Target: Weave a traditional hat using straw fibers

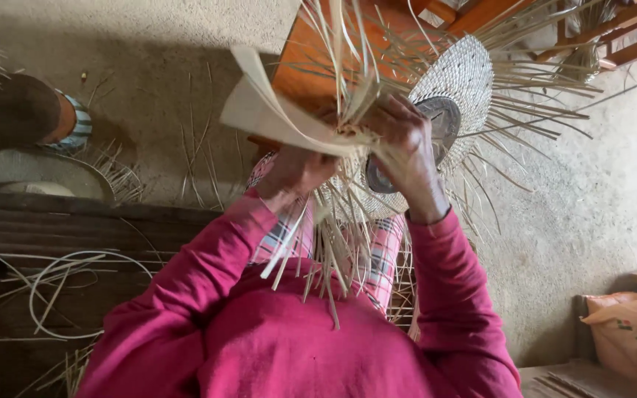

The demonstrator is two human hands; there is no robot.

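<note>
Head view, looking straight down: both hands are up at the weave (455,81), a round disc of pale straw with loose ends bristling out all round its rim. The left hand (296,173) sits just below-left of the weave, fingers closed on a wide pale strip (274,110) that curls up and away to the left of the disc. The right hand (407,147) lies across the weave's lower edge, fingers folded tight over a bunch of straws (348,81) that stand up from the disc; it touches the disc there. A dark round weight (442,121) shows on the weave's middle, half hidden behind the right hand. More straw ends hang down from the weave over the checked cloth (381,250) on the lap, between the two red sleeves (178,309). Behind the weave stands an orange wooden stool (311,66). Far left of the weave, a striped pot (75,121) rests on the floor, and a sack (632,332) sits well down to the right.
</note>
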